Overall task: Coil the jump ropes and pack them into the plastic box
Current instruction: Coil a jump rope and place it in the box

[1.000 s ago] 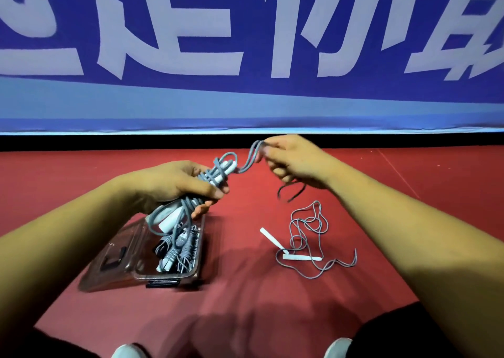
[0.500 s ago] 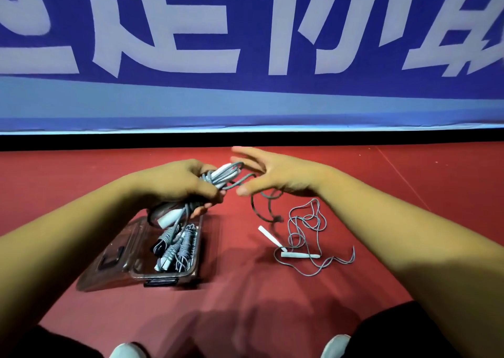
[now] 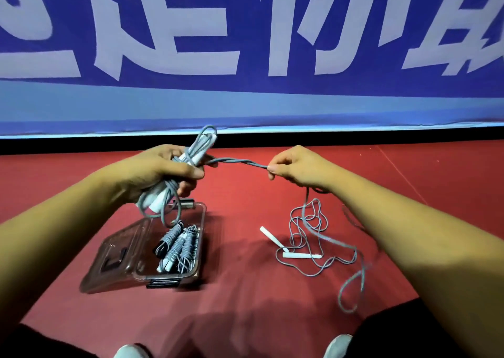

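The left hand [image 3: 163, 173] is curled tight round a half-coiled grey jump rope with white handles [image 3: 203, 146]. Its twisted cord runs to the right hand [image 3: 297, 166], which pinches it. Below the left hand sits the open clear plastic box [image 3: 202, 248], holding wound ropes [image 3: 177, 244]. Under the right hand a loose grey rope [image 3: 300, 256] sprawls on the red floor [image 3: 245, 303], perhaps tangled with the trailing cord.

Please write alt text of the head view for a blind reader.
The left hand grips a bundled rope above an open box of coiled ropes; the right hand pinches its cord. A loose rope lies on the floor.
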Available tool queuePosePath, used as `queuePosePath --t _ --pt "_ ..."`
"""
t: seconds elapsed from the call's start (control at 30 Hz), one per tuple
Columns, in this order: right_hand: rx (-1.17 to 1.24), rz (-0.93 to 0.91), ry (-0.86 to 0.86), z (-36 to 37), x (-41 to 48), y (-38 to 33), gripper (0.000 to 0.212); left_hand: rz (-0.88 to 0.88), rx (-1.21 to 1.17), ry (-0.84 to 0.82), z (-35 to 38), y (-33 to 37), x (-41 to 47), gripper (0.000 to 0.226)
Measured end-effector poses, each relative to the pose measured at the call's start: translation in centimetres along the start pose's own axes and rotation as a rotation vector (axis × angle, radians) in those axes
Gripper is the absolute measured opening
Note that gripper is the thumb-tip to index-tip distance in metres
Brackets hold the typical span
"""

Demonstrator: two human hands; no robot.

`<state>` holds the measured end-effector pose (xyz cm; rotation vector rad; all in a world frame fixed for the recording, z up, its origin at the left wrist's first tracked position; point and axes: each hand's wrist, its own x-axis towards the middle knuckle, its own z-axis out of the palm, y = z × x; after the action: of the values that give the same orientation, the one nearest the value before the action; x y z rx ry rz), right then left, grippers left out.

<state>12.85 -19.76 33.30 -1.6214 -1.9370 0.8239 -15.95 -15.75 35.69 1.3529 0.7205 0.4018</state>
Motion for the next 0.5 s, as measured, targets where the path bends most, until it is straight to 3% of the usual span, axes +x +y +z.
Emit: queuePosePath --t 0.07,0.17,0.27,0.37,0.43,0.5 --pt "-0.011 0.021 -0.007 0.3 0.0 0.2 0.022 -0.048 0.053 0.041 -0.1 -0.1 -0.1 0.037" --pt "-0.034 0.052 -0.023 1.3 0.3 0.2 0.024 -0.084 0.168 0.240 0.3 -1.1 0.8 0.025" --pt "-0.027 0.069 -0.001 1.9 0.7 -0.1 0.028 0.037 -0.006 0.431 0.3 -1.0 1.7 0.009" --pt "-0.044 0.079 0.029 2.2 1.1 0.0 0.025 0.013 -0.287 0.326 0.3 -0.3 1.8 0.011" --pt "-0.023 0.092 -0.039 2.6 1.0 -0.3 0.010 -0.054 -0.241 0.183 0.3 -0.1 1.5 0.026" --pt "0.227 0.049 -0.094 2.9 0.8 -1.6 0.048 -0.099 -0.030 0.112 1.0 -0.2 1.2 0.031"
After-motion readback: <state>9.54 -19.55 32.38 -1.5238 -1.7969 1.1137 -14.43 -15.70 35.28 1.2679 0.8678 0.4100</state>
